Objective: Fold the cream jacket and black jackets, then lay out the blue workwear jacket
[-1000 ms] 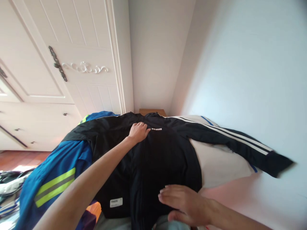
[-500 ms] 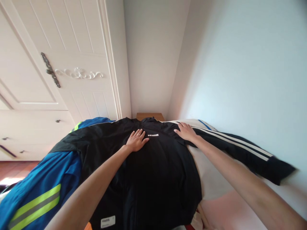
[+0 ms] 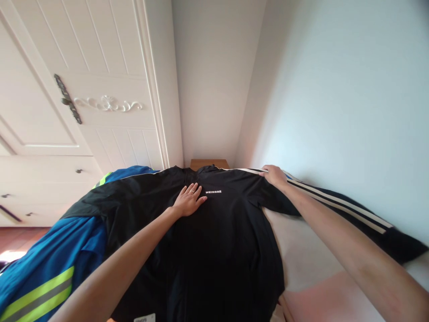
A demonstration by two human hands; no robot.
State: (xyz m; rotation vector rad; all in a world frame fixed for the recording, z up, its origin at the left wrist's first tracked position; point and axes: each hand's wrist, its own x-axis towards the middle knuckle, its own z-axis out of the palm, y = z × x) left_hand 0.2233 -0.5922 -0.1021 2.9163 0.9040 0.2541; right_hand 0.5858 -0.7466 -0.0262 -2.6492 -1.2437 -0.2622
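A black jacket [image 3: 221, 241] lies spread out, with white lettering on its chest. White stripes run along the sleeve [image 3: 338, 205] that reaches to the right. My left hand [image 3: 188, 200] rests flat on the upper front of the jacket, fingers stretched, a ring on one of them. At the top of the striped sleeve, my right hand [image 3: 275, 175] has its fingers curled onto the cloth by the shoulder. Under the jacket's left side lies a blue garment [image 3: 82, 239] with yellow and grey bands. A white label [image 3: 145, 318] shows at the bottom edge.
A white wardrobe [image 3: 110, 67] with dark handles stands on the left. To the right rises a pale wall [image 3: 342, 98]. A small wooden piece [image 3: 208, 163] shows behind the collar. Beneath the striped sleeve is a light-coloured cloth surface [image 3: 301, 250].
My right hand has moved right along the shoulder and closed its fingers on the sleeve. The sleeve has shifted outward to the right. My left hand stays nearly in place.
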